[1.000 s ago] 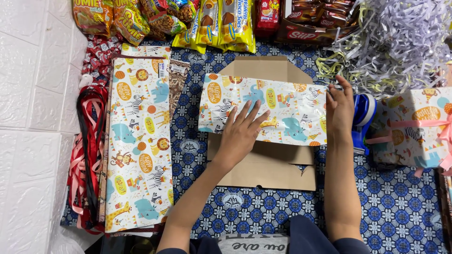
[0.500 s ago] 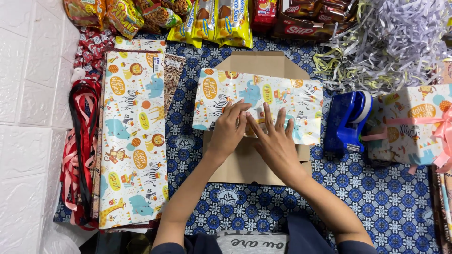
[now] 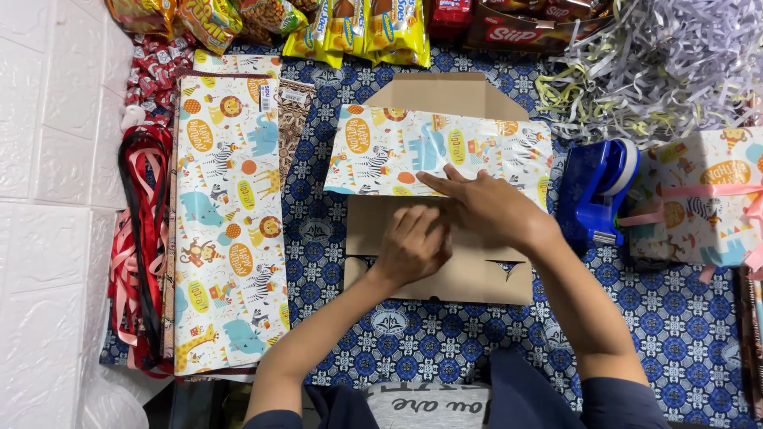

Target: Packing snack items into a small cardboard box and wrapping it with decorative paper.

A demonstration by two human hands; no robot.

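Flat brown cardboard box (image 3: 469, 274) is laid at centre of the blue patterned cloth (image 3: 660, 334), w/ a strip of animal-print wrapping paper (image 3: 397, 151) draped across its upper half, lower edge resting loose on the card. Right hand (image 3: 493, 208) is pressed flat on that lower edge, fingers extended toward the left, nothing gripped. Left hand (image 3: 413, 248) is set on bare card just below, fingers curled; whether an edge is pinched cannot be told. Risks, as judged: paper appears untaped, so skew or a crease could be caused by uneven palm pressure; a tear is possible if it is dragged over the box notches. Blue tape dispenser (image 3: 594, 191) sits just right of the box; paper could slip if the hold is released to reach it. Shredded paper (image 3: 660, 63) nearby could be caught underneath.
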